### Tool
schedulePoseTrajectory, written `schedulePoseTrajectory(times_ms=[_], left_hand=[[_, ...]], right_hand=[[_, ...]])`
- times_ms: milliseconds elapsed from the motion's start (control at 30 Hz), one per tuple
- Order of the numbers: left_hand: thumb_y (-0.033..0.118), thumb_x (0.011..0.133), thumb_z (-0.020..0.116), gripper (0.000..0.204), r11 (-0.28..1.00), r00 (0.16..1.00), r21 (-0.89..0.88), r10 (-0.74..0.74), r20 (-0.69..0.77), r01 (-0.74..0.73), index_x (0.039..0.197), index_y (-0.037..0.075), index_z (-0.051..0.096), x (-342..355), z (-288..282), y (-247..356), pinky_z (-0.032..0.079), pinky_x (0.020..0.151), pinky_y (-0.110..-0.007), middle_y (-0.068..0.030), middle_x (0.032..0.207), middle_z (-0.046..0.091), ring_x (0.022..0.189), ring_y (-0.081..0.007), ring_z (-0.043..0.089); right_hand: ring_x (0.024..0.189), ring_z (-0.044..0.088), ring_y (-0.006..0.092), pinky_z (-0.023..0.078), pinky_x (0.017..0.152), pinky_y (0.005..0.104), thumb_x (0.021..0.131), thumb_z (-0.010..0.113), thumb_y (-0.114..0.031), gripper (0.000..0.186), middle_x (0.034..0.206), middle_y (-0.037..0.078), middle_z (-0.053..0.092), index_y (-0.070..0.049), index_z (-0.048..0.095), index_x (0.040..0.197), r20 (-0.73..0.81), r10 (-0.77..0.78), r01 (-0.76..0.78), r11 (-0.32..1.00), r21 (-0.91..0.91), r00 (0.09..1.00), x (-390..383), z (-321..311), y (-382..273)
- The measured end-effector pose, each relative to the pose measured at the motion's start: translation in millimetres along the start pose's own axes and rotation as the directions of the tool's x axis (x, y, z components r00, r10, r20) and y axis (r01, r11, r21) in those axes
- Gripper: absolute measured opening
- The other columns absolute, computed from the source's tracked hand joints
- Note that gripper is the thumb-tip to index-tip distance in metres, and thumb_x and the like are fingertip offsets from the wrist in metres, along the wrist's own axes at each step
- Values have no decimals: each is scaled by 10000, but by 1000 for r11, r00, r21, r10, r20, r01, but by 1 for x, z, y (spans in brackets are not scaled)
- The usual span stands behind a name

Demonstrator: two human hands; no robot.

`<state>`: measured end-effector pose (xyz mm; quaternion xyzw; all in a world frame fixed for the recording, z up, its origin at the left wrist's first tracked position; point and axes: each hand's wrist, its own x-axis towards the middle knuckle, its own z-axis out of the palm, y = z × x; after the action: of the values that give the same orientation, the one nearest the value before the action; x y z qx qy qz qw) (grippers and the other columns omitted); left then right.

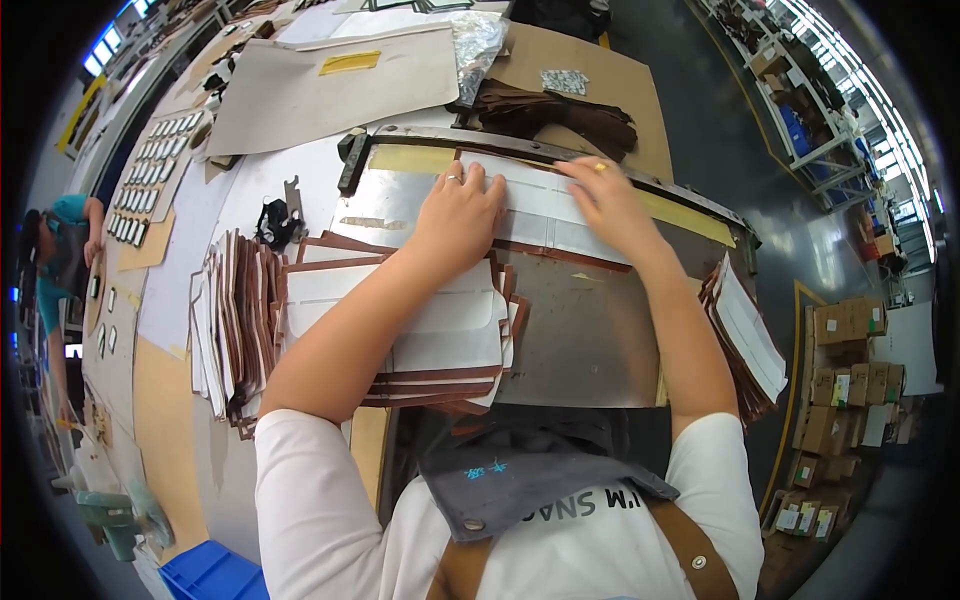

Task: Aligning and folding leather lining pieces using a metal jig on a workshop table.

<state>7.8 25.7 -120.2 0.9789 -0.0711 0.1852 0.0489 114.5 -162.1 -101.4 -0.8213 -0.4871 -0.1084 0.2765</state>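
Note:
A brown leather-like panel with a white backing [540, 208] lies on a metal plate [570, 345], its far edge along a raised metal bar [560, 150]. My left hand [460, 212] rests on the panel's left part, fingers stretched toward the bar and slightly apart. At the panel's right part is my right hand [612, 205], its fingers extended at the far edge and its thumb apart from them. Neither hand holds anything. Under my left forearm, a stack of similar white-backed panels [440, 335] overlaps the plate's left side.
More panels [235, 320] stand on edge at the left; another bundle [748, 335] hangs at the plate's right. Beyond the bar lie dark brown pieces [555, 112] and a large grey sheet [340, 95]. A co-worker [70, 260] is at far left. Cardboard boxes [840, 385] stand right.

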Motion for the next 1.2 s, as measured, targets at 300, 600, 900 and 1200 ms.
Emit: schedulePoseTrajectory(times_ms=[300, 600, 900, 1200], left_hand=[[225, 806, 509, 441, 988, 989, -111, -117, -95, 107, 1181, 18, 402, 4, 15, -15, 400, 816, -386, -142, 1130, 462, 1000, -343, 476], [327, 798, 500, 417, 990, 993, 87, -103, -50, 107, 1070, 11, 486, 9, 7, -13, 387, 763, -357, -104, 983, 511, 951, -275, 490], [148, 815, 513, 395, 924, 797, -382, -241, -554, 14, 1184, 63, 400, 18, -20, -18, 315, 861, -415, -160, 1110, 454, 997, -327, 432], [249, 819, 497, 292, 995, 990, -65, 72, -121, -80, 1076, 112, 514, -6, -5, -1, 324, 883, -410, -71, 1111, 521, 1031, -258, 482]], right_hand=[[820, 500, 243, 431, 723, 335, 760, 539, -63, 202, 835, 73, 533, -29, 584, 955, 69, -152, 156, 986, -55, 986, 47, 57, -20], [805, 495, 217, 406, 716, 331, 749, 618, -233, 252, 859, 89, 515, -28, 544, 875, 104, 144, -127, 980, -150, 984, 12, 8, 6], [658, 519, 136, 422, 595, 260, 742, 626, -149, 154, 817, 33, 572, -33, 563, 820, 205, 434, -479, 774, 413, 878, 0, -52, 0], [597, 574, 137, 478, 563, 256, 864, 507, -272, 287, 729, 83, 592, 11, 556, 866, 804, 123, -797, 283, 533, 582, -28, -38, -48]])
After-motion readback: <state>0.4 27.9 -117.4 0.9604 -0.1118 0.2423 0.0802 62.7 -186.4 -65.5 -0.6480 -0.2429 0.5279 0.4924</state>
